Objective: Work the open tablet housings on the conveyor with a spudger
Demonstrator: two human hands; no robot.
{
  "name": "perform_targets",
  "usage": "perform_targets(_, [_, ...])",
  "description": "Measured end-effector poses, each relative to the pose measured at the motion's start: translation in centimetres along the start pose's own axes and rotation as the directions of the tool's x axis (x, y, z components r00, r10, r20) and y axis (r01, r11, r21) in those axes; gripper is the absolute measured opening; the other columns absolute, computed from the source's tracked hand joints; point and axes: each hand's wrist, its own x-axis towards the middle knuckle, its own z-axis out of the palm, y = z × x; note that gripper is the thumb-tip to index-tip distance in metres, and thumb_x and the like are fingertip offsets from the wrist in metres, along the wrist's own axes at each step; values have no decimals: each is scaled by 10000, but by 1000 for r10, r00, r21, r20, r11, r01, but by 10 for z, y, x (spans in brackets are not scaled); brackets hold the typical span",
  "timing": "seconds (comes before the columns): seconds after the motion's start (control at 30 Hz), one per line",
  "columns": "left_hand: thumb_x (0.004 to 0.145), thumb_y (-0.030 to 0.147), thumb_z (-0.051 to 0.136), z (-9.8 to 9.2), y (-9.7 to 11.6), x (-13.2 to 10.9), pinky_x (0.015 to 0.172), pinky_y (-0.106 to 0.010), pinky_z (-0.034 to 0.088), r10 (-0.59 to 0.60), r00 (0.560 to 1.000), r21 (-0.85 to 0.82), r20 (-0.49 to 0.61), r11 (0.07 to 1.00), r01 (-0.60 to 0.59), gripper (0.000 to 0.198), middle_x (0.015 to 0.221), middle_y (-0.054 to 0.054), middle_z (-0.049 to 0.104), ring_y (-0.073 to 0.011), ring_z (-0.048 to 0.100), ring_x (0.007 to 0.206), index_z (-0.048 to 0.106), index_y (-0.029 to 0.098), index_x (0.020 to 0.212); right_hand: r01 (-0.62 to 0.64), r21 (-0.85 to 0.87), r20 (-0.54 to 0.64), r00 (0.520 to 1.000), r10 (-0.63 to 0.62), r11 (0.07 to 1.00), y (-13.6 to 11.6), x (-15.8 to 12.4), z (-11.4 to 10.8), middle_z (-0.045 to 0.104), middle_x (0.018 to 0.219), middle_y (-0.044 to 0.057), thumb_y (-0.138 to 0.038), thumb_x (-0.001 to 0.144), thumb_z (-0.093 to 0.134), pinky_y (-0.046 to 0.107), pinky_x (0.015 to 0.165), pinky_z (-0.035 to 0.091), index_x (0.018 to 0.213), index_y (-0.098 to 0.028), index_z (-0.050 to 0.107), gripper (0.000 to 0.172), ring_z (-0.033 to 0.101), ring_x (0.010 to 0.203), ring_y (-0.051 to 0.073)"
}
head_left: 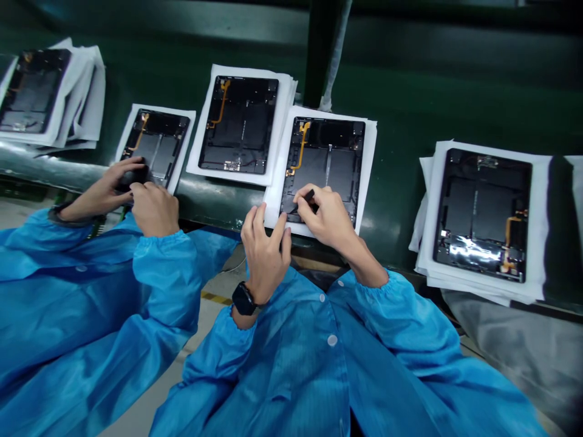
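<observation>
An opened tablet (344,161) with black insides and an orange flex cable (302,145) lies on white foam sheets (370,152) in front of me. My right hand (325,215) pinches a small black tool (308,196) over the tablet's near part; the tool's lower end is hard to make out. My left hand (266,246), a dark watch on its wrist, rests at the near left corner of the tablet and foam. Its fingers are spread, with nothing held in them.
A second opened tablet (239,124) lies on foam just left. Farther left, a co-worker's hands (155,209) work over another tablet (157,145). More tablets lie on foam stacks at far left (34,91) and right (485,206). A dark post (319,54) rises behind the green bench.
</observation>
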Motion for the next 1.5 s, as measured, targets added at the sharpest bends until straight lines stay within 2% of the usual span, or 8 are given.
perform_targets(0.17, [1065,286,551,-5,0,4,1190,-600,407,-6,997,60,77,998,1,381,1598,-229,494,-412,408,1512,708,202,1402,2,34,0,1000,-2,999,3,-2,-2,643,641,-32,-194,946,556,315,736,418,896,-206,645,103,544,567,155])
perform_targets(0.43, [1070,284,539,-1,-4,-2,1210,-613,386,0,998,3,60,1000,0,404,1608,-221,478,-405,386,1526,693,222,1438,-73,133,31,997,69,988,4,-3,-5,620,625,-39,-200,947,563,297,620,379,905,-210,647,94,515,539,141])
perform_targets(0.67, [1071,264,529,1,-5,-2,1236,-598,372,9,997,-33,76,999,-7,423,1606,-206,480,-382,374,1541,675,238,1467,-72,192,37,997,66,979,5,-3,-4,630,646,-39,-222,980,562,295,638,396,926,-206,650,105,547,564,136])
perform_targets(0.8, [1069,253,531,1,-5,-2,1235,-587,377,17,997,-35,76,999,-14,428,1581,-212,490,-383,378,1534,670,224,1473,-60,167,35,998,55,984,5,-3,-4,642,651,-36,-232,989,568,305,668,410,928,-201,655,111,541,560,134])
perform_targets(1.0, [1074,257,520,1,-5,-3,1223,-594,384,24,997,-31,80,999,-21,427,1558,-220,501,-388,386,1527,663,218,1475,-91,221,53,995,81,971,8,-2,-3,648,642,-32,-248,984,572,299,630,410,945,-206,653,99,564,571,147])
perform_targets(1.5, [1071,265,528,-2,-3,-1,1215,-607,383,41,995,-5,86,999,-41,423,1582,-227,491,-404,382,1541,671,224,1468,21,20,26,999,-22,1000,3,-4,-8,591,623,-41,-210,958,539,298,665,381,899,-218,622,102,481,539,139])
